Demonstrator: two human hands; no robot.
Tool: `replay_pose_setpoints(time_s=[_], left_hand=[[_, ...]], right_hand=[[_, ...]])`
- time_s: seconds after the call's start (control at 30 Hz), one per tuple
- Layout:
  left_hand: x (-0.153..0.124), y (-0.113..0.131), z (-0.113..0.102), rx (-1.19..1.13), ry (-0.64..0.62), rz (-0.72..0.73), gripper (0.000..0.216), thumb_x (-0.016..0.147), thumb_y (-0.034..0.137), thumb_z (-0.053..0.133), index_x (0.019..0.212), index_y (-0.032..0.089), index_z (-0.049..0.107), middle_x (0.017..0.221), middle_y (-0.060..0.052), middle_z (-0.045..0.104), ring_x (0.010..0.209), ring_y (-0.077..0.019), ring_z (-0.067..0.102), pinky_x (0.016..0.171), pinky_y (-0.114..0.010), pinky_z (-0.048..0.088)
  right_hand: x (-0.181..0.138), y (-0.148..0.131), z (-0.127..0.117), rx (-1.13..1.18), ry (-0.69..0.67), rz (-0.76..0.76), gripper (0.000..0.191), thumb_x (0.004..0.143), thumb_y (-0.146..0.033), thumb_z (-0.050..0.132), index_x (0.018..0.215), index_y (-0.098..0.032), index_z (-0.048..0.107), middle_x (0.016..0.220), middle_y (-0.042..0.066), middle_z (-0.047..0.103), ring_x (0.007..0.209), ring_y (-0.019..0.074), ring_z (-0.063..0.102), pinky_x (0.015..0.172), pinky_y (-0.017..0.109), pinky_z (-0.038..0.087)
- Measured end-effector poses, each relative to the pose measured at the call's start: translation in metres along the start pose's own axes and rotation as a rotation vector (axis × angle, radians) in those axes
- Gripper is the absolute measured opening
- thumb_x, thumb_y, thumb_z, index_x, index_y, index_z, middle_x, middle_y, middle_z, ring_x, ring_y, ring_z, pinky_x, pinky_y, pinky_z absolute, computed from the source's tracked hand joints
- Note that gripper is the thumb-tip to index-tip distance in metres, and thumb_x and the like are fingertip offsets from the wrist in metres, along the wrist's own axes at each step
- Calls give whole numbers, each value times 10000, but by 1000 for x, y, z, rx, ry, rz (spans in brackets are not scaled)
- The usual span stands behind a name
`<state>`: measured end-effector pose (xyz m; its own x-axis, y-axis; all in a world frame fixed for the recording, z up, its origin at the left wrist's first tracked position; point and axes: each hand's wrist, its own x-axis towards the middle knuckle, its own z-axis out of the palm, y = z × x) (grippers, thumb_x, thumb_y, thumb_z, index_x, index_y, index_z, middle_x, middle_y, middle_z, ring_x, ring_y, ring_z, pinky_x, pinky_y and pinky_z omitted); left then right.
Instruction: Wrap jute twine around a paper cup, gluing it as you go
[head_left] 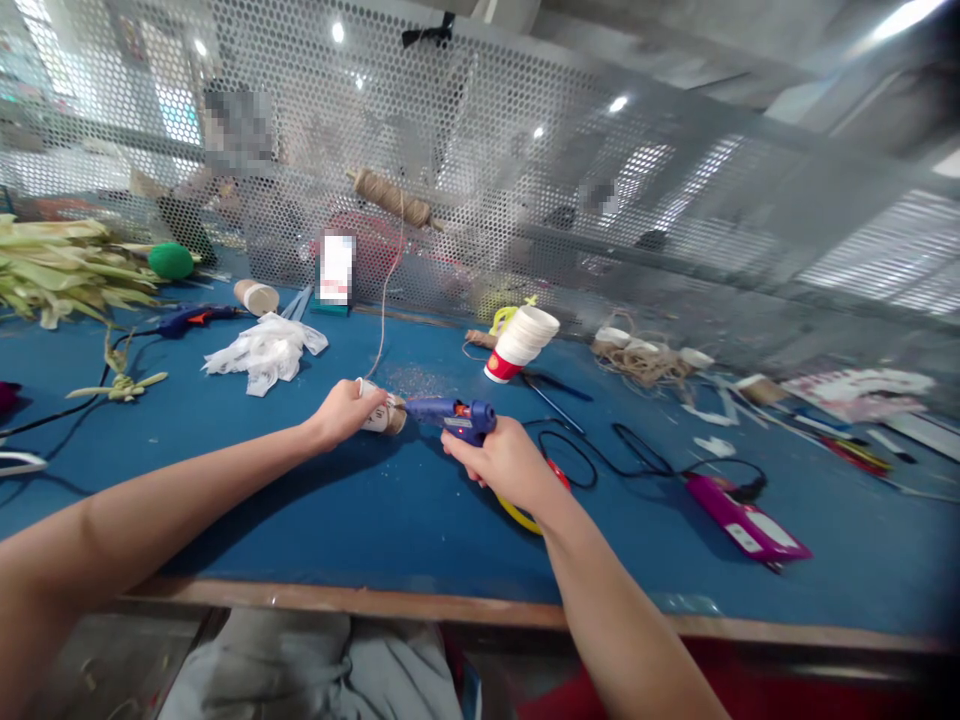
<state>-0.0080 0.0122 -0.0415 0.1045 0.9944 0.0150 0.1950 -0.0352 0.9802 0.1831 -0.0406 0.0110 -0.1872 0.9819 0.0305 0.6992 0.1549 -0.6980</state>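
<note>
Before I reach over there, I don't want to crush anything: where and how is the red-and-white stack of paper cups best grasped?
Probably around the red lower part of the red-and-white stack of paper cups, coming from the near left. It is narrower there than at the layered white rims, a slim dark tool lies to the right, and the grey perforated metal panel stands behind.

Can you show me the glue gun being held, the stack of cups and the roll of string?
Held glue gun (439,408): head view, on its blue barrel.
Stack of cups (526,333): head view, on its white part.
Roll of string (391,197): head view, on the wound middle.
</note>
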Motion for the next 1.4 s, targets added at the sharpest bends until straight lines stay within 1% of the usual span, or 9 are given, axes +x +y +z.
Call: replay_pose_setpoints(time_s=[0.27,0.53,0.77,0.93,1.07,1.27,1.4], left_hand=[[0,-4,-1,58,-1,44,288,668,357,500,647,93,613,531,-18,566,505,-120,504,471,-209,369],[-2,-4,-1,109,9,55,290,669,365,492,637,99,602,510,-7,541,497,-117,484,461,-209,352],[-2,-4,-1,104,17,46,281,660,363,502,635,102,603,514,-6,545,494,-115,484,467,-208,354],[2,-3,0,36,4,1,291,669,361,485,636,94,596,523,-9,536,481,-106,474,465,-210,350],[3,-1,0,-34,-3,-24,280,665,349,490,649,91,598,546,-19,558,491,-110,495,480,-214,362],[2,4,0,-82,-12,-70,258,660,321,503,642,91,617,550,-35,597,498,-127,535,479,-217,379],[2,4,0,-54,23,-89,245,653,308,518,637,90,627,507,-31,588,492,-139,546,459,-215,382]], right_hand=[[3,1,-1,16,-7,21,229,686,-329,524,573,-131,545,361,-21,474,312,80,428,341,185,361],[8,1,0,14,-7,48,237,693,-336,523,586,-126,555,381,-11,485,330,87,442,360,197,375],[10,0,0,2,-4,34,224,691,-320,524,572,-133,549,371,-15,485,320,85,441,363,195,379],[6,1,0,13,-16,32,243,698,-341,518,575,-134,549,377,-15,483,324,85,440,359,193,375],[3,0,0,1,-25,40,238,699,-344,515,579,-140,536,371,-17,476,320,89,441,353,195,371],[0,1,1,-15,-34,23,221,696,-336,519,578,-148,519,380,-15,488,331,87,450,370,191,377],[-1,1,1,-26,-37,0,199,697,-321,515,594,-151,523,385,-17,494,347,92,465,387,193,384]])
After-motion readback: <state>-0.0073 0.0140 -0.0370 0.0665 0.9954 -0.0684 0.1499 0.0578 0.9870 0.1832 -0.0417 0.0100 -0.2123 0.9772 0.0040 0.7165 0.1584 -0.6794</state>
